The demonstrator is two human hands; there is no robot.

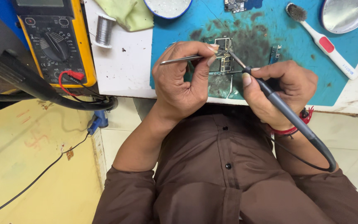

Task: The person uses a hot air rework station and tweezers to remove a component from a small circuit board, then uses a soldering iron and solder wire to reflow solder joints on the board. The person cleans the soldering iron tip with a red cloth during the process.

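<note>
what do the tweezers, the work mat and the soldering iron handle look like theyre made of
Tweezers in the left hand: bare metal, likely steel, judging by the thin silvery shine.
Work mat: probably silicone or rubber; matte blue, flat, with dark smudges around the circuit board.
Soldering iron in the right hand: the handle looks like grey plastic or rubber with a dull finish; the tip is bare metal.

The scene is bright and evenly lit by soft, diffuse light, with no hard shadows. Faint shade lies beneath both hands on the blue mat (245, 25), and darker shade sits under the bench (121, 70) edge at left. A pale sheen shows on the metal dish (347, 14) at the top right and on the solder spool (103, 30). Focus is sharp across the centre; straight lines bow slightly toward the corners. No motion blur is visible.
</note>
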